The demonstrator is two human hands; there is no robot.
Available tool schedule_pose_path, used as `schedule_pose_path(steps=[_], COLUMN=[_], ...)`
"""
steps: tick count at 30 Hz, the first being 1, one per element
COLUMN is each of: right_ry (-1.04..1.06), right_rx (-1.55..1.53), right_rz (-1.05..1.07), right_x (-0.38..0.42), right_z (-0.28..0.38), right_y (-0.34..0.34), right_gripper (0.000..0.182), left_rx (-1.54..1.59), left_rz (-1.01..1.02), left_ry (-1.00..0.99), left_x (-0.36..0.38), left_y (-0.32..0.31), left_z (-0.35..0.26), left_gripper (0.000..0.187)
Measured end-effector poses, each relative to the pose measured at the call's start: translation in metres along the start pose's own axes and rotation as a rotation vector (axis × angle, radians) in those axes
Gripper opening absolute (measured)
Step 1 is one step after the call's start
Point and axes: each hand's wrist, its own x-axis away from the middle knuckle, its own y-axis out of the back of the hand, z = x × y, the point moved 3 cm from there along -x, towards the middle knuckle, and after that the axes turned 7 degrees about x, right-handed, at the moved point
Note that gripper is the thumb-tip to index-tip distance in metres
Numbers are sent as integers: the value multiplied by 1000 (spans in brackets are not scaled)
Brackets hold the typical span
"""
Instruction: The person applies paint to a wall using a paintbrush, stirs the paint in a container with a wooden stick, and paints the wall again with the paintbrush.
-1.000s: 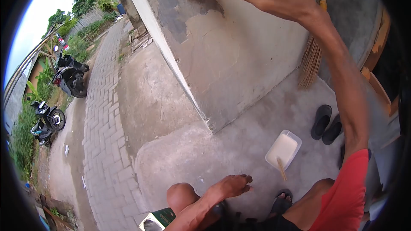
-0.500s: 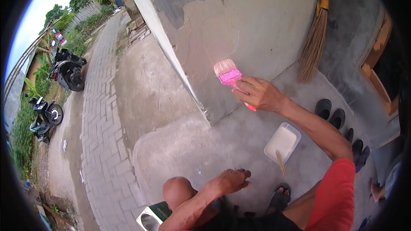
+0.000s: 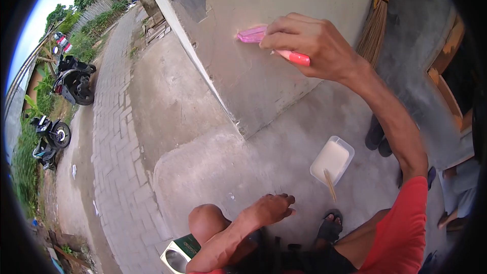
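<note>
My right hand (image 3: 314,43) is closed round the red end of a paintbrush (image 3: 251,34) with a pink ferrule. The brush is held against the grey wall (image 3: 253,81), its bristles mostly hidden from this angle. Patches of peeled coating show higher on that wall. My left hand (image 3: 274,208) hangs forward past my knee, loosely bent and holding nothing. A clear plastic tub (image 3: 332,162) of cream-white liquid stands on the concrete floor below my right arm. A thin wooden stick (image 3: 329,185) leans in it, poking over the rim.
A stick broom (image 3: 374,35) leans at the right of the wall. Dark shoes (image 3: 378,134) lie under my right arm. Beside my left knee is an open tin (image 3: 177,261). Motorbikes (image 3: 76,81) stand along the paved path (image 3: 114,137). Another person's foot (image 3: 447,219) shows at far right.
My right hand has moved up and to the left with the paintbrush, and the brush has turned so its bristles meet the wall. My left hand has hardly moved.
</note>
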Motion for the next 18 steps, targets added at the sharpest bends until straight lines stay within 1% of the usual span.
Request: schedule_pose_path(steps=[1, 2, 4, 5, 6, 8, 10, 12, 13, 15, 16, 18], right_ry=[34, 28, 120, 117, 112, 30, -41, -102, -108, -207, -215, -288], right_rx=[39, 27, 188, 222, 220, 267, 244, 168, 161, 107, 104, 33], right_rz=[-91, -83, -268, -367, -365, -309, -250, -172, -168, -52, -48, 48], right_x=[-12, -20, -28, -15, -1, 30, 74, 117, 136, 172, 189, 220], right_z=[-5, -6, -4, -6, -1, 17, 33, 53, 65, 85, 93, 109], right_y=[13, 21, 34, 14, -3, -36, -79, -118, -134, -164, -178, -204], right_gripper=[28, 28, 23, 35, 35, 38, 40, 36, 36, 23, 23, 20], left_rx=[-1, 11, -7, -15, -13, -29, -15, 2, -14, -30, -35, -38], left_rz=[-13, -5, -38, -44, -38, -61, -70, -70, -74, -69, -60, -39], left_ry=[4, 7, -20, -20, -18, -33, -43, -48, -37, -27, -17, -6], left_x=[0, 0, 1, 3, 3, 5, 8, 12, 12, 10, 9, 11], left_y=[0, -1, -1, -1, -1, -4, -6, -9, -9, -9, -9, -9], left_z=[0, 1, 2, 1, 1, 2, 2, 1, 1, 1, 1, -1], left_gripper=[45, 45, 44, 44, 44, 43, 43, 43, 43, 43, 43, 43])
